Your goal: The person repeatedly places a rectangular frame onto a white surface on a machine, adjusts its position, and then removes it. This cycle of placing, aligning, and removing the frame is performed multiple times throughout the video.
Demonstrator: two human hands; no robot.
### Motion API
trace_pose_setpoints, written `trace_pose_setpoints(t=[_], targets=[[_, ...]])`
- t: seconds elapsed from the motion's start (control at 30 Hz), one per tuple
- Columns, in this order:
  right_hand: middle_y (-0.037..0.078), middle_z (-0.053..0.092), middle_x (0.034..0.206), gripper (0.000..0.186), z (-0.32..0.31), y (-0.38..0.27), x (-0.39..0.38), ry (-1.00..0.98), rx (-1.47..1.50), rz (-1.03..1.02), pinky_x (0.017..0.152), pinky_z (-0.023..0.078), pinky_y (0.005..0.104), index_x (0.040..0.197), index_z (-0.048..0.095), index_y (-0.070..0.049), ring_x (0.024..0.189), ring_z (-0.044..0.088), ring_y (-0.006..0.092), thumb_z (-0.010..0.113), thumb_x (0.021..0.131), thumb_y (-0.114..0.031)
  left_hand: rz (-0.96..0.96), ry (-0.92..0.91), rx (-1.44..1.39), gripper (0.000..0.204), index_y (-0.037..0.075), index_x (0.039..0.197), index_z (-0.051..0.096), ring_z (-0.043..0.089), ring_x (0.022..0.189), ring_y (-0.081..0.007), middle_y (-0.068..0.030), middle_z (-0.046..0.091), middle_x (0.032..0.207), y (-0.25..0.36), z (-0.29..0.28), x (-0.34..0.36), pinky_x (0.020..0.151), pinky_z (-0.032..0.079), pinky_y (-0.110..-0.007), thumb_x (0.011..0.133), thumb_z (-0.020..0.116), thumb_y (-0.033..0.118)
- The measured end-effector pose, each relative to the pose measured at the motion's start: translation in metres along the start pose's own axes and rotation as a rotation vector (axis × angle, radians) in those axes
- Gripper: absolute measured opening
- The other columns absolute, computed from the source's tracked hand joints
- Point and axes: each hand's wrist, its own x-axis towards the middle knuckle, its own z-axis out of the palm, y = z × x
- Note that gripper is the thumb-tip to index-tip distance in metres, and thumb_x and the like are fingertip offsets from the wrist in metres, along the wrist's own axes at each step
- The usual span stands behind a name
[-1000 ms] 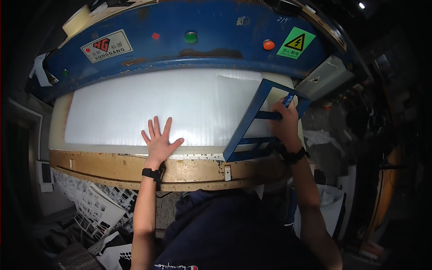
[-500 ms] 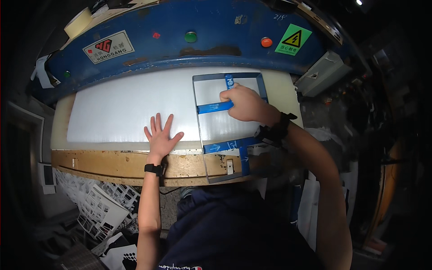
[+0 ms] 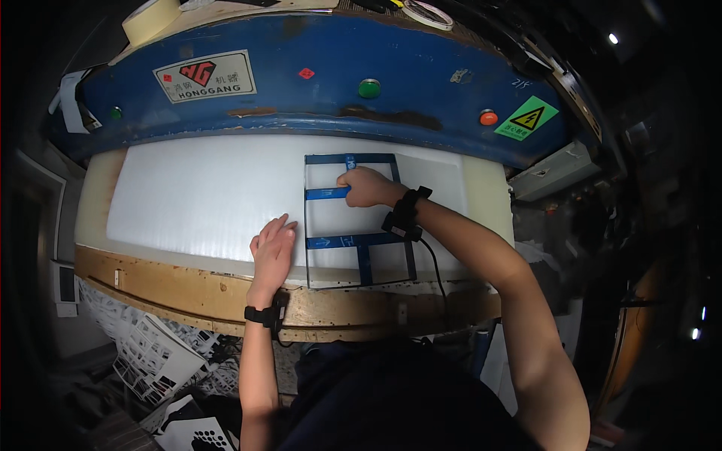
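Observation:
A rectangular cutting die (image 3: 330, 242) with thin dark edges and blue crossbars lies flat on a white foam sheet (image 3: 180, 195), which rests on a pale cream board (image 3: 487, 203). My right hand (image 3: 363, 186) grips the die's upper crossbars, fingers wrapped round them. My left hand (image 3: 274, 252) is on the sheet just left of the die, fingers apart and slightly bent, holding nothing. Black straps with small devices sit on both wrists.
Behind stands a blue machine beam (image 3: 286, 105) with green and red buttons and warning label; tape rolls (image 3: 150, 19) lie on top. A wooden front edge (image 3: 188, 293) runs below the board, with printed scrap sheets (image 3: 150, 353) underneath and a grey box (image 3: 556, 169) at right.
The die has swung from a tilted position at the right to lying flat further left on the sheet, my right hand with it. My left hand's spread fingers have drawn closer together.

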Motion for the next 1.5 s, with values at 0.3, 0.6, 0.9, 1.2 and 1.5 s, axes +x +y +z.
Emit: trace_pose_setpoints(t=[0.3,0.6,0.9,1.2,1.5], targets=[[0.022,0.069,0.087,0.026,0.0,0.01,0.018,0.0,-0.024,0.018,0.08,0.053,0.0435,0.09,0.072,-0.001,0.088,0.067,0.0376,0.06,0.067,-0.005,0.058,-0.017,0.065,0.03,0.012,0.115,0.074,0.04,0.137,-0.0285,-0.0108,0.052,0.145,0.007,-0.009,0.003,0.111,0.02,-0.044,0.097,0.059,0.031],[0.022,0.07,0.086,0.017,0.018,0.015,0.024,0.096,0.093,0.037,0.079,0.054,0.0407,0.081,0.07,0.0,0.087,0.068,0.037,0.061,0.067,0.001,0.076,-0.045,0.169,0.042,0.01,0.113,0.07,0.04,0.135,-0.0319,-0.0146,0.048,0.146,0.019,-0.008,0.008,0.109,0.024,-0.048,0.081,0.076,0.036],[0.019,0.066,0.086,0.029,-0.009,0.012,-0.061,0.393,0.13,-0.042,0.073,0.051,0.038,0.1,0.065,-0.003,0.083,0.067,0.027,0.072,0.078,-0.021,0.081,-0.014,0.306,0.03,0.006,0.085,0.064,0.043,0.13,-0.0335,-0.0149,0.052,0.142,0.02,0.001,0.011,0.104,0.031,-0.05,0.08,0.076,0.033],[0.009,0.059,0.058,0.052,0.024,0.03,-0.132,-0.104,0.528,0.549,0.051,0.048,0.0311,0.061,0.06,-0.002,0.049,0.058,0.018,0.065,0.088,-0.047,-0.216,-0.257,0.268,0.028,0.004,0.08,0.069,0.065,0.081,-0.0303,-0.0137,0.071,0.093,0.045,-0.013,0.035,0.075,0.051,-0.039,0.078,0.075,0.032],[0.027,0.067,0.079,0.043,0.047,0.041,-0.13,0.004,0.146,0.26,0.075,0.053,0.0464,0.081,0.07,0.008,0.075,0.067,0.0398,0.06,0.083,-0.034,-0.046,-0.311,0.386,0.042,-0.002,0.075,0.069,0.066,0.077,-0.0435,-0.0259,0.066,0.074,0.028,-0.002,0.03,0.074,0.052,-0.049,0.088,0.057,0.035]])
